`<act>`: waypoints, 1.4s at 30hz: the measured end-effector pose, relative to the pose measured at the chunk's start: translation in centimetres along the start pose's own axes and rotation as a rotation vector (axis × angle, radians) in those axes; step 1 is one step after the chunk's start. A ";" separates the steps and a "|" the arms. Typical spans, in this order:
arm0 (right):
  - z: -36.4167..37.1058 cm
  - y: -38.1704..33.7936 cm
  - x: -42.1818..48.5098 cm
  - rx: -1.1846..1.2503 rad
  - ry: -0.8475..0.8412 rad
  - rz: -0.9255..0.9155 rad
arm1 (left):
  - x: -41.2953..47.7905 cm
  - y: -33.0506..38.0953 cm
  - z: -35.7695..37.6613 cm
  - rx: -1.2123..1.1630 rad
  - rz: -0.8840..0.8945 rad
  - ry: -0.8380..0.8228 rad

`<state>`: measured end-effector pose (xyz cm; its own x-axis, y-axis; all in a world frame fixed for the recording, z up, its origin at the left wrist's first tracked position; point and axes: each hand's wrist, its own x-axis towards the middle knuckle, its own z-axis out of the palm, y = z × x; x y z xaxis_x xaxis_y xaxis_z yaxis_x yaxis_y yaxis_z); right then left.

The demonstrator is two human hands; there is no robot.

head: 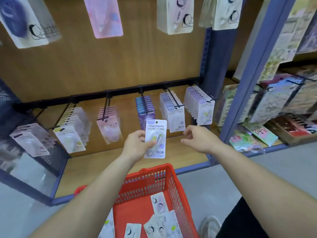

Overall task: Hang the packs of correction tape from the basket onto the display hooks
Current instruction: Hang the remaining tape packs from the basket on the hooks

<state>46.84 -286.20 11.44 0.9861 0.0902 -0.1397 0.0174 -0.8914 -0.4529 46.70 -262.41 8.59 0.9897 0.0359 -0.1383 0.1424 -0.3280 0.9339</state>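
A: Grip status, left?
B: The left hand point(135, 145) pinches a white-and-lilac carded correction tape pack point(155, 138), thumb across its front. The pack is upright, above the far rim of the red plastic lattice basket point(173, 182).
A: Right?
B: The right hand point(197, 139) holds nothing, fingers loosely curled. It's above the basket's far right corner, near the pack, not touching.
A: Stock?
B: More loose packs point(159, 203) lie inside the basket. Beyond the basket, black wire display hooks point(173, 98) carry hung rows.
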 end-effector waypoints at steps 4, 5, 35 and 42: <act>-1.0 4.3 1.5 -0.003 -0.028 0.060 | 3.1 0.6 5.5 0.005 0.021 -0.070; -1.3 5.4 1.7 -0.001 -0.032 0.074 | 3.8 1.0 7.0 0.013 0.036 -0.083; -1.2 15.2 3.0 0.184 -0.023 0.227 | 13.1 4.4 22.5 0.087 0.082 -0.087; 0.4 11.5 2.8 -0.007 -0.122 0.166 | 5.7 -2.6 15.3 0.325 0.048 -0.223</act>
<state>49.71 -296.00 5.47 0.9480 -0.0051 -0.3181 -0.1420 -0.9016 -0.4087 51.76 -275.84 0.34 0.9632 -0.1810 -0.1986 0.0495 -0.6070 0.7932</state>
